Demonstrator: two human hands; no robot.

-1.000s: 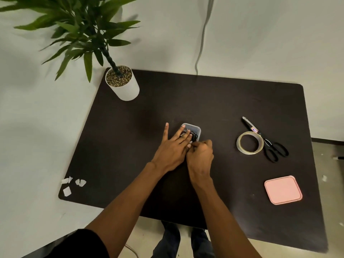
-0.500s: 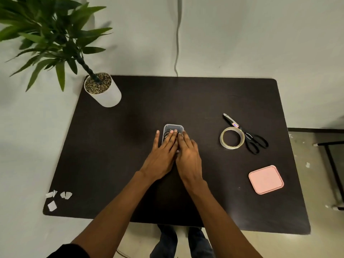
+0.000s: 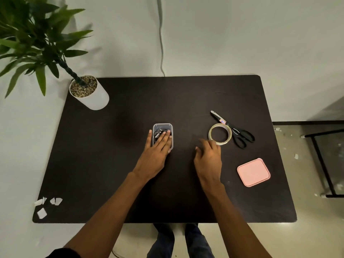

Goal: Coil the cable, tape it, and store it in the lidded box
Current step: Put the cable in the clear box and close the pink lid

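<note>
A small clear plastic box stands at the middle of the dark table. The coiled black cable lies inside it. My left hand lies flat over the box, fingertips pressing on the cable. My right hand hovers to the right of the box with loosely curled fingers and holds nothing; its fingertips are close to the tape roll. The pink lid lies flat further right, near the table's right edge.
Black scissors lie just behind and right of the tape roll. A potted plant in a white pot stands at the back left corner. Several white paper scraps sit at the front left corner. A metal frame stands on the floor at right.
My right hand has left the box and moved right toward the tape roll. My left hand stays on the cable in the box. The camera view has shifted.
</note>
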